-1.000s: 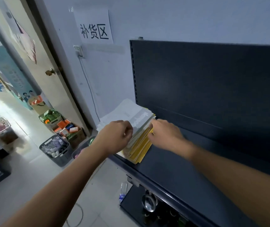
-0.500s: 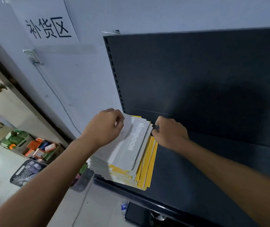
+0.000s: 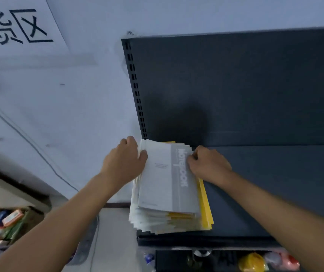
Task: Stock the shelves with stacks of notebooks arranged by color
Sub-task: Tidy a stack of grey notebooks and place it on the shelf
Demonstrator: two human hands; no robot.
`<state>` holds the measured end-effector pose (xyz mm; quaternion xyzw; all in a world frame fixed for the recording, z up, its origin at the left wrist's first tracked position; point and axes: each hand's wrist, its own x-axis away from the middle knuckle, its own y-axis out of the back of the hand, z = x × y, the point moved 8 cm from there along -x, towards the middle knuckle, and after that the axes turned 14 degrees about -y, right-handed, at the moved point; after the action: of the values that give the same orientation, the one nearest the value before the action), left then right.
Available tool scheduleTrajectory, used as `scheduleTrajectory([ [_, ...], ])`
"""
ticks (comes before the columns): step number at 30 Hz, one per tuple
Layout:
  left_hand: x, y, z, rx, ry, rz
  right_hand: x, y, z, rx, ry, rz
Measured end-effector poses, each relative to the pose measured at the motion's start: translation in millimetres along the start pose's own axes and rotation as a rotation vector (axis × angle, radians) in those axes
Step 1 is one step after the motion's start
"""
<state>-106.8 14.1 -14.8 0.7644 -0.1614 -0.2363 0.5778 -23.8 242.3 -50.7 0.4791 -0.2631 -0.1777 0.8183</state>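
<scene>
A stack of notebooks [image 3: 169,193] lies at the left end of the dark shelf [image 3: 265,193]. Its top covers are grey and white, and yellow ones show underneath and along the right edge. The stack's left side hangs a little past the shelf's end. My left hand [image 3: 124,161] grips the stack's far left corner, thumb on the top cover. My right hand [image 3: 208,163] presses on the far right edge with curled fingers. The notebooks are fanned unevenly at the near edge.
The shelf's dark back panel [image 3: 235,85] rises behind the stack. A white wall with a paper sign [image 3: 17,24] is on the left. A box of goods [image 3: 2,224] sits on the floor at lower left. Yellow and pink items [image 3: 255,262] lie on the shelf below.
The view has moved closer and turned toward the shelf. Both hands have swung the stack so it lies squarer against the back panel, farther onto the shelf.
</scene>
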Motion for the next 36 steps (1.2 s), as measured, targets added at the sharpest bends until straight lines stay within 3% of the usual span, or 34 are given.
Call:
scheduleTrajectory([
  [4,4,-5,1,0.072,0.013,0.031,18,-12,4,-0.047,-0.121,0.078],
  [12,3,-14,8,0.155,0.11,0.059,28,-14,9,0.031,-0.171,0.079],
  [22,4,-10,0,0.117,0.11,0.145,53,-15,36,0.207,0.041,-0.072],
  [36,5,3,31,0.287,0.258,0.153,57,-22,37,0.057,0.123,-0.041],
])
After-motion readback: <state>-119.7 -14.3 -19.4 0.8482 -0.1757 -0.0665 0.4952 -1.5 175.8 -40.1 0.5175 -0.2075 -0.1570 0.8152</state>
